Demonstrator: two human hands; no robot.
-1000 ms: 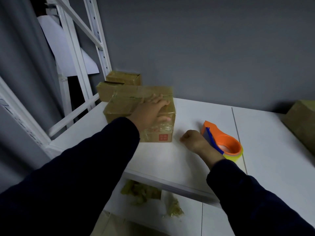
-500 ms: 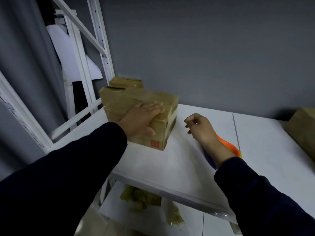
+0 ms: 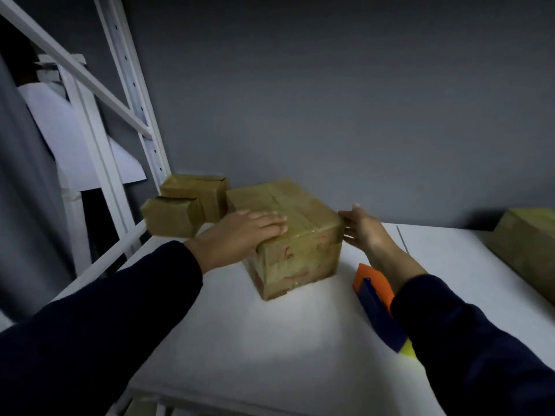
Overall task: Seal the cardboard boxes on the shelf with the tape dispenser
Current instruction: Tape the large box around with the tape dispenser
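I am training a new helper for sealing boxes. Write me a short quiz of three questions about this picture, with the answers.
1. True or false: the right hand holds the tape dispenser.
2. The left hand lies flat on: A) the top of the taped cardboard box; B) the tape dispenser; C) the right hand.
3. How many other cardboard boxes are in view?

Key:
1. False. It lies on the shelf, partly hidden by the right sleeve.
2. A.
3. Three: front small box, rear small box, box at the right edge.
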